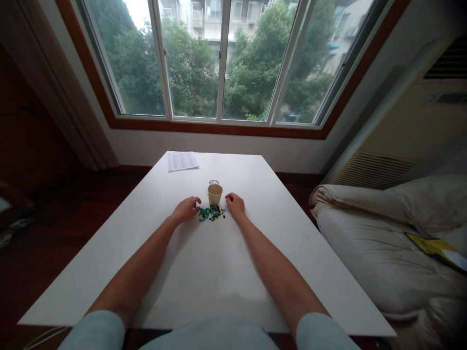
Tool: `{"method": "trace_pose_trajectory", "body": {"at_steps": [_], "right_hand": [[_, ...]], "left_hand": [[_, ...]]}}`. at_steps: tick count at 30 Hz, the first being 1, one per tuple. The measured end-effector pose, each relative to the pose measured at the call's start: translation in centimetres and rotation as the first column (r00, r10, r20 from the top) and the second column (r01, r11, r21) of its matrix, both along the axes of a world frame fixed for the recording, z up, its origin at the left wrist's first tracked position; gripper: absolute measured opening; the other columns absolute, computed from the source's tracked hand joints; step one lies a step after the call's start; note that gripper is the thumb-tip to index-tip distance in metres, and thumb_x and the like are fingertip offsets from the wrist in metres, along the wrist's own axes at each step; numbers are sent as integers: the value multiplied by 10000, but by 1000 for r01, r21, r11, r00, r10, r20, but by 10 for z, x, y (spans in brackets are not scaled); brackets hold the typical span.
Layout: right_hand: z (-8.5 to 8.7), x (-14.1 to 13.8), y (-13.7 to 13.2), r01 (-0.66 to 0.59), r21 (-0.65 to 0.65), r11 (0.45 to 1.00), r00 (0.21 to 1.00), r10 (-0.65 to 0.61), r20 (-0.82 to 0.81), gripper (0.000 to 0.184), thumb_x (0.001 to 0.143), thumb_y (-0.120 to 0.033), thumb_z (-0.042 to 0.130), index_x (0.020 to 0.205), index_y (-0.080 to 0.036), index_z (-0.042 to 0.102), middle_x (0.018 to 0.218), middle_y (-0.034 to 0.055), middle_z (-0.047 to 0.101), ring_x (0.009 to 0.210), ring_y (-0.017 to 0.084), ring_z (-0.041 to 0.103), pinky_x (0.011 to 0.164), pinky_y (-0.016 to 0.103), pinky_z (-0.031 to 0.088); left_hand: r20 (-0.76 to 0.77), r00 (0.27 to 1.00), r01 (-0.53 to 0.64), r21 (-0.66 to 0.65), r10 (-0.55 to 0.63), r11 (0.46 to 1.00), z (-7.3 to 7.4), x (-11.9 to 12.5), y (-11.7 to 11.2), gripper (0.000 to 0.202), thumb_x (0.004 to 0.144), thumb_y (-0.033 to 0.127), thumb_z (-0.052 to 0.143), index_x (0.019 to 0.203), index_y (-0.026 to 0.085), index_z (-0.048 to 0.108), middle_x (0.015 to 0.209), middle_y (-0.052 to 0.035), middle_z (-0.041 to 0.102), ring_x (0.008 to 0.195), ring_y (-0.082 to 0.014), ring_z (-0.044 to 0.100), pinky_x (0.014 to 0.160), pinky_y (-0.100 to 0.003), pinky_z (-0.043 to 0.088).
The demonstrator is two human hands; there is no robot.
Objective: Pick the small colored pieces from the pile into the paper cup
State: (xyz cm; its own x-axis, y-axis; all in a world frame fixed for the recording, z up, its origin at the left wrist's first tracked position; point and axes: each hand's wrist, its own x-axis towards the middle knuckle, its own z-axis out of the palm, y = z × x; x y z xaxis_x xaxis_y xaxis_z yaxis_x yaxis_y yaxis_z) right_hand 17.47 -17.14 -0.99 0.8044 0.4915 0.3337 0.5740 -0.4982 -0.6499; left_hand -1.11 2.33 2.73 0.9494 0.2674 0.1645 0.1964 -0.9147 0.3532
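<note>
A tan paper cup (215,195) stands upright on the white table, its mouth facing up. Right in front of it lies a loose pile of small green, blue and dark brown pieces (210,213), too small to name. My left hand (187,208) rests at the left edge of the pile, with a gap between its thumb and bent fingers. To the right of the cup, apart from it, my right hand (236,204) rests with its fingers curled in. Whether anything is inside those fingers is hidden. A small dark loop (213,182) lies just behind the cup.
Printed paper sheets (183,161) lie at the far left corner of the white table (219,272). Beyond it is a wall with a wide window (219,63). A covered sofa (365,238) stands on the right, and a curtain (69,87) hangs at the left.
</note>
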Motion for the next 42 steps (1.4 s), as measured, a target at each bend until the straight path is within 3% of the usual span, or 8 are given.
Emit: {"method": "trace_pose_trajectory", "body": {"at_steps": [6, 11, 18, 25, 32, 36, 42], "right_hand": [[3, -1, -2, 6, -14, 1000, 1000, -6, -30, 260, 871, -211, 487, 982, -229, 721, 896, 13, 720, 815, 163, 617, 763, 245, 439], [8, -6, -1, -89, -119, 989, 996, 87, -21, 246, 856, -179, 517, 899, -236, 753, 891, 15, 731, 824, 159, 625, 764, 238, 428], [10, -10, 1, -114, -93, 989, 993, 116, 17, 235, 851, -182, 522, 841, -240, 749, 861, 8, 737, 813, 155, 636, 742, 227, 423], [15, -18, 3, 10, -106, 994, 998, -3, 68, 244, 890, -211, 499, 858, -234, 740, 904, 26, 736, 821, 159, 631, 745, 235, 415], [11, -27, -3, -35, -122, 992, 994, 47, 94, 239, 892, -208, 503, 872, -236, 740, 909, 24, 733, 833, 152, 632, 748, 228, 408], [7, -26, -8, -134, -158, 978, 987, 146, 65, 216, 863, -198, 538, 890, -242, 748, 898, 12, 727, 807, 145, 622, 722, 220, 407], [13, -16, -14, -217, -173, 961, 975, 223, 16, 215, 870, -198, 552, 938, -247, 750, 879, -7, 733, 801, 151, 617, 724, 222, 417]], "left_hand": [[-33, 997, -71, 21, 72, 997, -5, -3, 5, 276, 908, 402, 560, 1087, 224, 673, 1005, -64, 632, 931, -200, 595, 808, -295, 450], [48, 994, -105, 61, 102, 993, -9, -1, -15, 316, 938, 411, 522, 1112, 209, 691, 1101, -98, 625, 1063, -232, 560, 926, -330, 432], [142, 990, -1, 77, -10, 997, -17, 3, -43, 398, 940, 441, 528, 1272, 245, 629, 1251, -99, 612, 1159, -265, 524, 988, -394, 411], [133, 990, 39, 33, -43, 999, -18, 0, -42, 420, 879, 429, 613, 1264, 264, 646, 1269, -85, 612, 1207, -272, 507, 1044, -396, 393], [136, 989, 49, 47, -55, 998, -19, -1, -44, 410, 871, 373, 617, 1266, 267, 649, 1277, -84, 610, 1213, -267, 507, 1056, -395, 392], [129, 991, 35, 33, -39, 999, -16, -1, -44, 384, 879, 349, 602, 1249, 264, 661, 1270, -85, 618, 1210, -264, 515, 1059, -396, 395], [153, 988, 38, 2, -38, 999, -19, -2, -40, 377, 885, 329, 589, 1248, 259, 661, 1258, -76, 627, 1202, -251, 523, 1067, -388, 397]]}}
